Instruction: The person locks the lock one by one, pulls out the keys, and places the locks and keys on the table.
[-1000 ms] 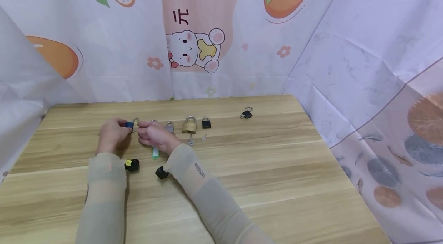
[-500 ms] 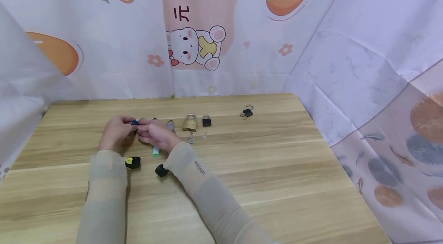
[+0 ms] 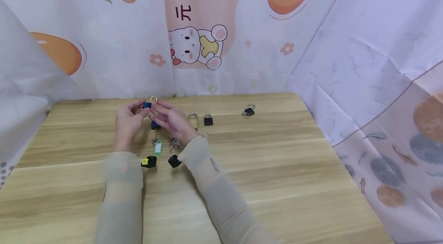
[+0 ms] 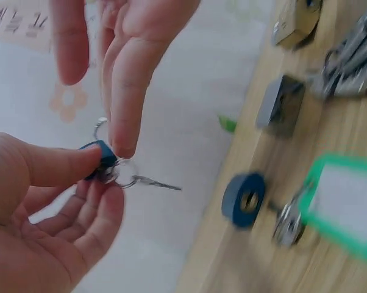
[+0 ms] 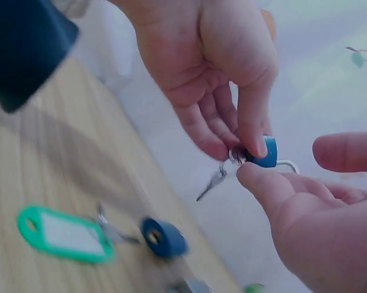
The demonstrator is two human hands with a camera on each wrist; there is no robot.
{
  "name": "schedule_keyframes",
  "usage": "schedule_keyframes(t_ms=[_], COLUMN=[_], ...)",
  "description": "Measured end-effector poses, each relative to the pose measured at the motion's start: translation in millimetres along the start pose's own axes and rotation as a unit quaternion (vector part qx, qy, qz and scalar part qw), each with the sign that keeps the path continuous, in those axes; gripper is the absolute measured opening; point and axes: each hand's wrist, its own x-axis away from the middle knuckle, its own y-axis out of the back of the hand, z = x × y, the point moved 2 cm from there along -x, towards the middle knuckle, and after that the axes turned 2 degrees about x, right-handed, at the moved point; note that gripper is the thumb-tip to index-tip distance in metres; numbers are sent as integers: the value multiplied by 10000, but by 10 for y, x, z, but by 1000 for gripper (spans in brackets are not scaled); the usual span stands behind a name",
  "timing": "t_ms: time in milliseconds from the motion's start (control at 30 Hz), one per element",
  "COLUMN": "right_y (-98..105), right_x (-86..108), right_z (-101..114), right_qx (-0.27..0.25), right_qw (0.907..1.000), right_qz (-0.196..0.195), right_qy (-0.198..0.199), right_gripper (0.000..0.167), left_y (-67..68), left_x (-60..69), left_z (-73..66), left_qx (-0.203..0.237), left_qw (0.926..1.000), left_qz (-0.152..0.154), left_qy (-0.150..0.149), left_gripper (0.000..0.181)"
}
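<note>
Pinching blue padlock [image 3: 147, 105], left hand [image 3: 129, 119] | right hand [image 3: 171, 118] straight-fingered, forefinger at the lock's keyhole end, thumb apart | blue padlock raised between both hands, key [image 4: 159, 183] hanging from it | second blue padlock [image 4: 243, 200] below hands, green key tag [image 3: 158, 148] between wrists

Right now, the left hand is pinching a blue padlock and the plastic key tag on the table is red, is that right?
Not quite: the plastic key tag is green with a white label, not red, as the right wrist view shows. The left hand does pinch a blue padlock.
</note>
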Motion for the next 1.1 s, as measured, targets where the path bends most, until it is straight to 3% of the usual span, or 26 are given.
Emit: schedule_keyframes(t_ms=[267,500,600,733,833,967,1100], right_y=[412,756,856,889,884,903,922], right_x=[162,276,319,331,328,324,314], right_z=[346,588,665,703,730,766,782], right_qx=[790,2024,2232,2123,2252,2609,2616], right_qw=[9940,9690,9613,9629,9589,9474,9475], right_qz=[-338,-208,-219,-189,-126,-165,-240], right_qy=[675,1400,1602,1658,1720,1844,1826], right_gripper=[35,33,31,32,36,35,32], left_y=[-462,-759,-828,-860,-880,-927,-961], left_x=[88,143,154,161,167,175,201], left_z=[-250,-352,-376,-387,-412,-437,-423], left_qx=[831,1319,1450,1392,1334,1270,1179], left_qw=[9941,9855,9827,9842,9854,9843,9835], left_qz=[65,320,454,476,497,651,741], left_qy=[-691,-1021,-1063,-983,-929,-1039,-1152], left_gripper=[34,34,36,37,37,36,35])
